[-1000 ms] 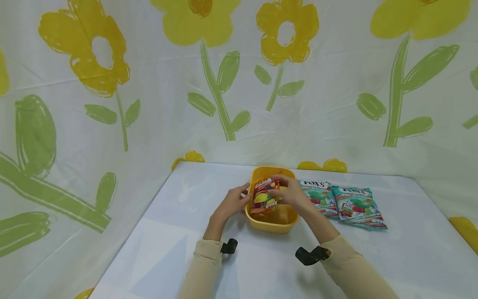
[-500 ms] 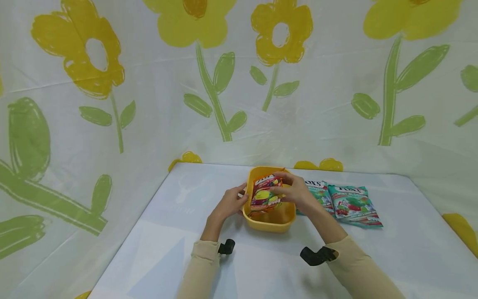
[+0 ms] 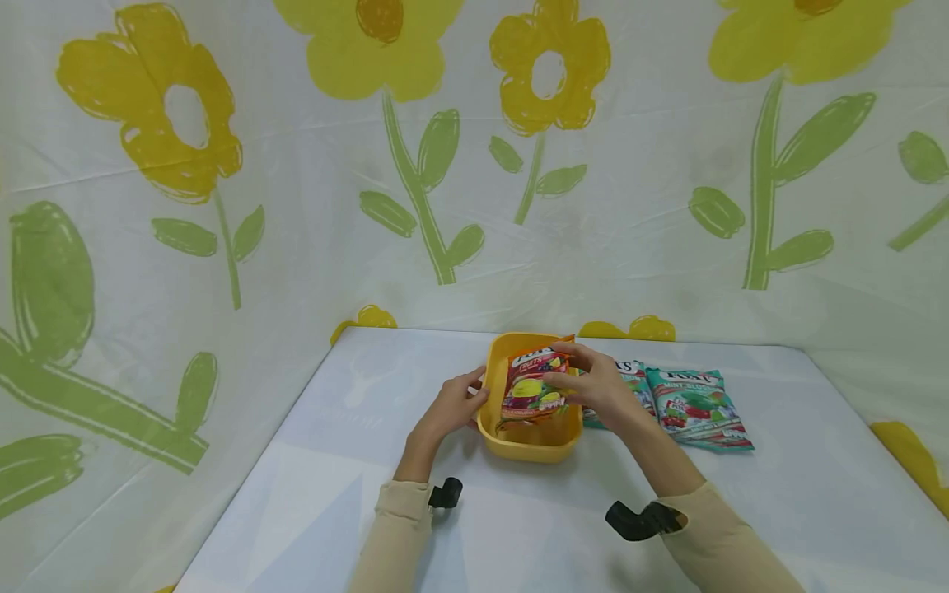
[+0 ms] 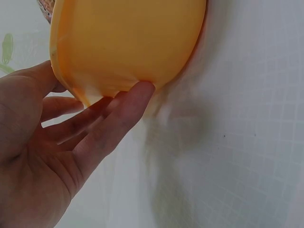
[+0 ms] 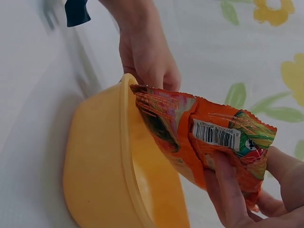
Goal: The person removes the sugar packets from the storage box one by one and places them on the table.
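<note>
In the head view my right hand [image 3: 604,387] pinches a red-orange candy bag [image 3: 530,387] by its right side, above a yellow plastic basket [image 3: 528,451]. The right wrist view shows the bag's barcode side [image 5: 216,135] tilted over the rim, with fingers and thumb on either face of it. My left hand [image 3: 451,405] holds the basket's left wall. Seen from the left wrist, the left thumb lies at the rim and the fingers [image 4: 116,126] press the outer wall. The inside of the basket under the bag is partly hidden.
Two teal mint candy bags lie right of the basket. The nearer one [image 3: 638,387] is partly behind my right hand; the other bag [image 3: 700,409] shows in full. A flower-print curtain [image 3: 630,272] hangs behind and left of the white table [image 3: 534,535].
My right hand has shifted right with the red-orange candy bag, which sits higher against the basket's right rim. My left hand stays on the basket. The head view has panned slightly.
</note>
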`<move>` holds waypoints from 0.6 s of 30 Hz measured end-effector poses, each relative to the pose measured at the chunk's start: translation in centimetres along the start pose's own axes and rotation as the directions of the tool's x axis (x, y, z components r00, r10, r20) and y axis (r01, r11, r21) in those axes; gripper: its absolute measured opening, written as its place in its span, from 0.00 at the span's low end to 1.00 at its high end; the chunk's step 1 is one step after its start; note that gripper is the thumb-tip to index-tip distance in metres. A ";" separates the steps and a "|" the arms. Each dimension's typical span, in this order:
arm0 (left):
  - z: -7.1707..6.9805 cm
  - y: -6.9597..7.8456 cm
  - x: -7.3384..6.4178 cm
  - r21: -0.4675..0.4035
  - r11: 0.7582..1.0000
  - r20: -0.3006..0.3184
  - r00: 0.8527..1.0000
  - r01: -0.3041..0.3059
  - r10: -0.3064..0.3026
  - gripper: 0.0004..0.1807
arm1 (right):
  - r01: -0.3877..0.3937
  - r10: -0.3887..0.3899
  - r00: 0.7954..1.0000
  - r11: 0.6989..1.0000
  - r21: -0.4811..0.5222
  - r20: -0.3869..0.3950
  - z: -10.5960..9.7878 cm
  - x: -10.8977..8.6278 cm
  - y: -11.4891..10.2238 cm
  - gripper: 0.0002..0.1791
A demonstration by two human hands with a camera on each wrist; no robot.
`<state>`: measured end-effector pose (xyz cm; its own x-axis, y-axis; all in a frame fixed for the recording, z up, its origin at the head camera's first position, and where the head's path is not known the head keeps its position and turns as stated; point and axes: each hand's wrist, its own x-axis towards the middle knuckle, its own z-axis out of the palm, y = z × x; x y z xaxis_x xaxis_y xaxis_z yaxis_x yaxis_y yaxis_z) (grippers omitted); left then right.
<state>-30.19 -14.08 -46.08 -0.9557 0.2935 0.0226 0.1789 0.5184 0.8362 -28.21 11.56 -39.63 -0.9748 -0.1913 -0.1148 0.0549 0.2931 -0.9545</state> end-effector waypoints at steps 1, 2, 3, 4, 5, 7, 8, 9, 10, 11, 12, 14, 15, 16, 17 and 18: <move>0.0 0.0 0.0 0.002 1.000 0.000 1.000 -0.002 0.002 0.30 | 0.000 0.000 1.000 1.000 0.004 0.002 -0.1 -0.1 0.0 0.38; 0.0 0.0 0.0 0.005 1.000 -0.002 1.000 -0.005 0.005 0.30 | -0.004 0.004 1.000 1.000 0.007 -0.001 -0.2 -0.2 0.0 0.38; 0.0 0.0 0.0 0.007 1.000 -0.004 1.000 -0.007 0.007 0.30 | -0.005 0.005 1.000 1.000 0.010 0.000 -0.3 -0.3 0.0 0.38; 0.0 0.0 0.0 0.009 1.000 -0.005 1.000 -0.009 0.009 0.30 | -0.006 0.006 1.000 1.000 0.015 -0.003 -0.4 -0.4 -0.1 0.37; 0.0 0.0 0.0 0.009 1.000 -0.006 1.000 -0.012 0.012 0.30 | -0.003 0.003 1.000 1.000 0.018 -0.002 -0.5 -0.5 -0.1 0.37; 0.0 -0.1 0.0 0.008 1.000 -0.007 1.000 -0.017 0.017 0.30 | 0.004 -0.004 1.000 1.000 0.031 0.002 -0.8 -0.8 0.0 0.37; 0.0 -0.1 0.0 0.008 1.000 -0.008 1.000 -0.019 0.019 0.30 | 0.004 -0.004 1.000 0.999 0.037 0.000 -1.0 -0.9 0.1 0.37; 0.0 -0.1 0.0 0.007 1.000 -0.007 1.000 -0.020 0.020 0.30 | 0.008 -0.008 1.000 0.999 0.035 0.002 -1.2 -1.0 0.2 0.37; 0.1 -0.2 0.1 0.007 1.000 -0.006 1.000 -0.022 0.022 0.30 | 0.010 -0.010 1.000 0.999 0.035 0.002 -1.3 -1.1 0.3 0.37; 0.1 -0.2 0.1 0.006 1.000 -0.006 1.000 -0.023 0.023 0.30 | 0.013 -0.013 1.000 0.999 0.030 0.002 -1.5 -1.3 0.4 0.38; 0.1 -0.2 0.1 0.006 1.000 -0.006 1.000 -0.025 0.025 0.30 | 0.014 -0.014 1.000 0.999 0.030 0.000 -1.7 -1.4 0.5 0.38; 0.1 -0.2 0.0 -0.002 1.000 -0.007 1.000 -0.028 0.028 0.29 | 0.019 -0.019 1.000 1.000 0.021 -0.006 -2.1 -1.7 0.7 0.38; 0.1 -0.2 0.0 -0.006 1.000 -0.007 1.000 -0.028 0.028 0.29 | 0.021 -0.021 1.000 1.000 0.018 -0.008 -2.3 -1.9 0.7 0.38; 0.1 -0.3 0.0 -0.010 1.000 -0.007 1.000 -0.029 0.029 0.29 | 0.022 -0.022 1.000 1.000 0.017 -0.010 -2.4 -2.0 0.8 0.38; 0.1 -0.3 0.0 -0.013 0.999 -0.008 1.000 -0.030 0.030 0.29 | 0.024 -0.024 1.000 1.000 0.015 -0.013 -2.6 -2.1 0.9 0.39; 0.1 -0.3 0.0 -0.014 0.999 -0.007 1.000 -0.029 0.029 0.29 | 0.025 -0.025 1.000 1.000 0.017 -0.015 -2.8 -2.2 0.9 0.39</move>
<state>-30.25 -14.17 -46.37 -0.9518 0.3025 0.0506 0.2032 0.4986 0.8427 -26.62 14.89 -39.49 -0.9790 -0.1843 -0.0868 0.0341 0.2722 -0.9616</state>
